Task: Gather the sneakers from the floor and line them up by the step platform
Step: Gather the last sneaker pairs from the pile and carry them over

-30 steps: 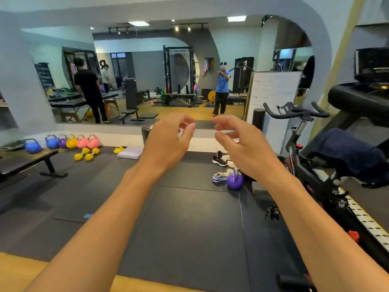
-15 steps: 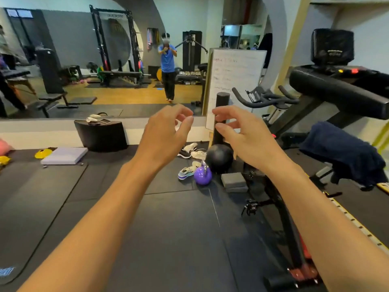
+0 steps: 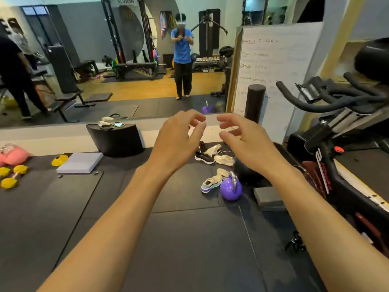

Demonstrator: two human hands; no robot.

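Note:
Several sneakers lie scattered on the black floor mat ahead: a black one (image 3: 203, 158), a cream one (image 3: 224, 159), another pale one tipped on its side (image 3: 213, 149), and a white-and-blue one (image 3: 211, 183) beside a purple kettlebell (image 3: 231, 189). A black rounded step platform (image 3: 115, 140) stands against the mirror wall, to the left of the shoes. My left hand (image 3: 179, 140) and my right hand (image 3: 242, 140) are raised in front of me, fingers loosely curled, holding nothing, well above and short of the sneakers.
An exercise bike (image 3: 336, 148) fills the right side. A grey foam block (image 3: 268, 198), a black ball (image 3: 246, 171) and an upright black roller (image 3: 255, 104) stand near the shoes. A grey pad (image 3: 81, 163), yellow dumbbells (image 3: 12, 175) and a whiteboard (image 3: 273, 70) are around.
The view has swung right and moved closer to the sneakers, which now look larger. Both hands stay raised and empty.

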